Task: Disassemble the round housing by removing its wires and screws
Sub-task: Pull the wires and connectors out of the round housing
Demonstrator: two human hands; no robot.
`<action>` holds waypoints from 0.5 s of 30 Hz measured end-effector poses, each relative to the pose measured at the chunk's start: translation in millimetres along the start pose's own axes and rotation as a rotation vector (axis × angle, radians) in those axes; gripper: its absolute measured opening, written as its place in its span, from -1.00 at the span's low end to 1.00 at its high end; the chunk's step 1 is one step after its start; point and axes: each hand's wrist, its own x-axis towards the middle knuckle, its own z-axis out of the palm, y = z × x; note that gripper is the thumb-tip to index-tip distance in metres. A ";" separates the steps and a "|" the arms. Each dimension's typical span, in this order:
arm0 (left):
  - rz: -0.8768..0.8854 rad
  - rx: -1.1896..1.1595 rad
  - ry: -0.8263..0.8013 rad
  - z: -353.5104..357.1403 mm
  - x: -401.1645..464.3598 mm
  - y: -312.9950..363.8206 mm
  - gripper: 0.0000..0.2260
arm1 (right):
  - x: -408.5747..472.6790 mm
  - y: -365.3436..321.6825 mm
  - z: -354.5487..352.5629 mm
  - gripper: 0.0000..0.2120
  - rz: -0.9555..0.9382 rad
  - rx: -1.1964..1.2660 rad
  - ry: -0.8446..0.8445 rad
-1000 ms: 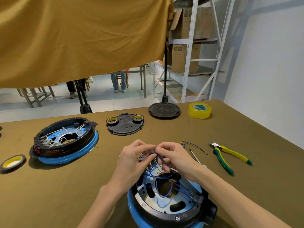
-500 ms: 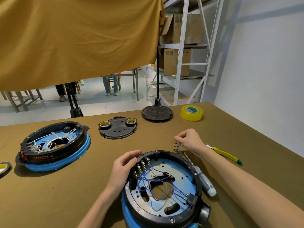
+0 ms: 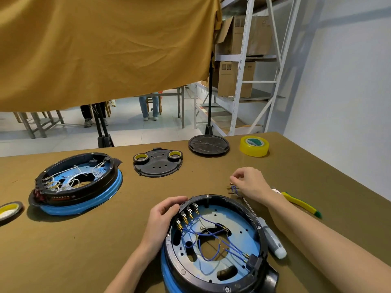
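Fingers (image 3: 172, 205) of your left hand (image 3: 161, 222) curl over the round housing's (image 3: 215, 243) black rim at ten o'clock, gripping it, forearm running back toward seven o'clock. Blue wires (image 3: 208, 234) loop inside the housing, just right of those fingers. Your right hand (image 3: 250, 183) rests on the table (image 3: 105, 240) at the housing's one o'clock, fingertips bent down beside a small loose wire piece (image 3: 232, 189); whether they pinch it, you can't tell. A screwdriver (image 3: 271, 237) lies along the housing's right edge.
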 end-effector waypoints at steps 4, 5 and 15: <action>0.009 -0.026 -0.020 -2.1 -4.8 -4.3 -0.74 | -32.8 -42.3 -1.6 -0.86 -0.084 0.252 0.014; 0.010 -0.032 -0.038 -3.1 -7.0 -4.6 -0.75 | -42.4 -55.4 -0.9 -0.87 -0.122 0.275 -0.019; 0.010 0.044 -0.118 -8.2 -17.8 -2.0 -0.61 | -93.4 -119.6 23.8 -0.82 -0.142 0.174 -0.163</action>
